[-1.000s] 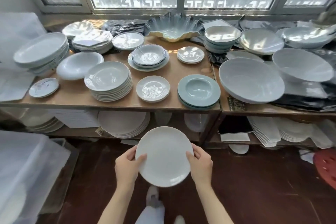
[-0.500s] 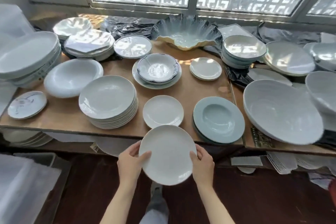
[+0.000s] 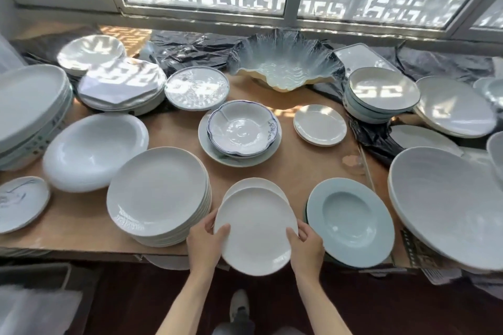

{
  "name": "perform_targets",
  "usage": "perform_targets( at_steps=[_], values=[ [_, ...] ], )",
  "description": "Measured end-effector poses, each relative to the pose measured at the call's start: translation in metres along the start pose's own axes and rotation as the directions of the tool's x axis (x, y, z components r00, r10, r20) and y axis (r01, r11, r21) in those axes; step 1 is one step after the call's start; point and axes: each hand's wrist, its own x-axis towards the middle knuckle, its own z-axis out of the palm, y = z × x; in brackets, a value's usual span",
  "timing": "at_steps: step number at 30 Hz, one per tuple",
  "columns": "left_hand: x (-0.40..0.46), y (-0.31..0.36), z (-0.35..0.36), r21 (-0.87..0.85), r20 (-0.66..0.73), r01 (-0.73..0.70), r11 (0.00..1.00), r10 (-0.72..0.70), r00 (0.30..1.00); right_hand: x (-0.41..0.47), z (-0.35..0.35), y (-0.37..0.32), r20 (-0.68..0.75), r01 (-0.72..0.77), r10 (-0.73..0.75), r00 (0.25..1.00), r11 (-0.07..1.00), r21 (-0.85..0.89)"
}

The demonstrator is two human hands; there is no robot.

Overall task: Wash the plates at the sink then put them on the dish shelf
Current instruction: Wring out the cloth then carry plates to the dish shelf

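I hold a plain white plate [image 3: 255, 228] by its two sides over the front edge of the wooden dish shelf [image 3: 304, 171]. My left hand [image 3: 205, 239] grips its left rim with the thumb on top. My right hand [image 3: 307, 246] grips the right rim the same way. The plate hangs partly over a small white plate [image 3: 250, 183] that lies on the shelf just behind it. Whether the two plates touch is unclear.
A tall stack of white plates [image 3: 159, 196] stands just left of my hands and a pale blue deep-rimmed plate [image 3: 351, 220] just right. Many more plates and bowls crowd the shelf, with a big grey bowl [image 3: 446, 209] at the right. A window runs behind.
I have stepped closer to the shelf. The held plate has moved forward and up, from in front of the shelf edge to over the small white plate on it.
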Motion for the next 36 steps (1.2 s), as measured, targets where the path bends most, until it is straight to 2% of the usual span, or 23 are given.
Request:
perform_targets(
  at_steps=[14,27,33,36],
  values=[
    [0.042,0.005,0.041,0.096,-0.035,0.017,0.995,-0.013,0.999,0.045,0.038,-0.015,-0.108,-0.055,0.048,0.993,0.996,-0.066],
    [0.060,-0.004,0.050,0.141,-0.070,0.038,0.989,-0.028,0.997,0.058,0.055,-0.011,-0.143,-0.031,0.016,0.990,0.994,-0.101],
    [0.058,-0.003,0.050,0.180,-0.041,-0.001,0.984,0.008,0.999,0.060,0.054,-0.007,-0.106,-0.011,-0.009,0.994,0.983,-0.185],
    [0.057,-0.003,0.046,0.187,0.003,-0.027,0.982,0.027,1.000,0.061,0.051,-0.003,-0.036,0.024,-0.032,0.999,0.974,-0.224]
  ],
)
